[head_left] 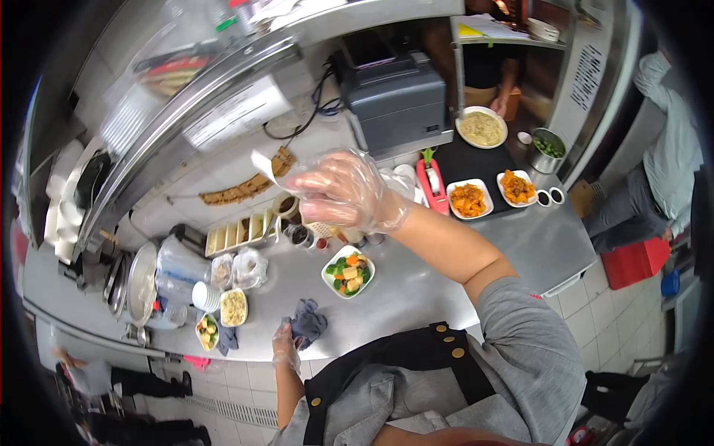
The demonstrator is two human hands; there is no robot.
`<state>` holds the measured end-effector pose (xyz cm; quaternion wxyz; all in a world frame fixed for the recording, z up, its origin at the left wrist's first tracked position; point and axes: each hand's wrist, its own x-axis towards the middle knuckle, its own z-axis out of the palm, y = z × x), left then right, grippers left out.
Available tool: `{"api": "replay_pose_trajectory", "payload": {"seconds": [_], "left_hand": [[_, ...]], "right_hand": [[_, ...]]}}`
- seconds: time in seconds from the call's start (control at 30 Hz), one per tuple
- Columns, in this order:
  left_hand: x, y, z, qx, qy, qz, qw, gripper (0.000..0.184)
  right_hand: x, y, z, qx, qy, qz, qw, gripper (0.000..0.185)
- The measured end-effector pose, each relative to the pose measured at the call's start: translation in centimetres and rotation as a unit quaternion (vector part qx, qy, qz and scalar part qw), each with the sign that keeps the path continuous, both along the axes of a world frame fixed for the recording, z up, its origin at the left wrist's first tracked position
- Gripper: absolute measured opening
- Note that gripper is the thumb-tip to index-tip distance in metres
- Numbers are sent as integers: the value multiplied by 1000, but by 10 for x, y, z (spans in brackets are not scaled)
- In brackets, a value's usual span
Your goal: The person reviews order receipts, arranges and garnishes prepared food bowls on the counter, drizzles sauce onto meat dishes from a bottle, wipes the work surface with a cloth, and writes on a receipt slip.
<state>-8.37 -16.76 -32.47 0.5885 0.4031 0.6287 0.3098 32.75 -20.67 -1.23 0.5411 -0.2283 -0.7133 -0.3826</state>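
My right hand (346,192), in a clear plastic glove, is raised over the counter with its fingers bent together; a small white paper slip (264,165) shows at its fingertips. Low at the counter's front edge, my left hand (285,346), also gloved, touches a dark grey-blue cloth (308,324), its fingers wrapped at the cloth's left side. Between the hands lies a white square plate (327,281) of broccoli, carrot and tofu-like cubes. Behind my right hand stand a divided condiment tray (238,232) and small jars (299,236).
A grey printer (398,104) stands at the back. Two plates of orange food (468,200) (516,188) sit right of it. Another person's hand (501,102) touches a round bowl (462,134). A person (669,156) stands at right; others are lower left.
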Motion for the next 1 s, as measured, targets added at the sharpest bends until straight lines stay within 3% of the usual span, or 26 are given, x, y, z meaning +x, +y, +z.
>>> {"api": "replay_pose_trajectory", "payload": {"seconds": [0.03,0.13,0.2,0.27,0.3,0.33,0.37,0.43,0.57,0.6,0.67,0.77,0.87,0.93,1.0], "left_hand": [[1,1,-1,8,-2,1,1000,34],[0,1,4,14,-4,7,1000,35],[-5,0,1,16,-4,-5,1000,35],[-10,3,-2,14,-16,0,1000,34],[-15,4,-3,12,-18,-2,1000,32],[-18,3,-2,12,-18,-7,1000,32],[-22,2,1,18,-25,2,1000,32],[-31,1,4,21,-32,19,999,31],[-53,7,-8,27,-31,12,999,31],[-54,7,-5,25,-28,14,999,31],[-55,11,-2,25,-29,13,999,30],[-54,12,-5,14,-35,20,999,30],[-53,15,-10,8,-38,10,999,32],[-52,17,-8,19,-39,-16,999,32],[-52,17,-10,17,-43,8,999,30]], "right_hand": [[-16,12,3,29,5,-14,999,23],[-52,50,18,-17,3,-41,999,19],[-77,85,32,5,1,6,1000,21],[-103,103,46,-19,129,79,988,27],[-114,107,46,-250,232,166,925,32],[-124,131,34,-248,232,162,926,32],[-135,170,9,-282,317,343,838,31],[-137,126,38,-304,305,102,897,25],[-148,126,56,-373,309,77,872,22],[-153,128,54,-345,334,209,852,21],[-156,134,52,-309,349,334,819,20],[-158,125,69,-316,314,207,871,18],[-166,138,77,-278,364,275,845,17],[-174,141,73,-171,328,160,915,19],[-182,135,61,-168,327,165,915,20]]}}
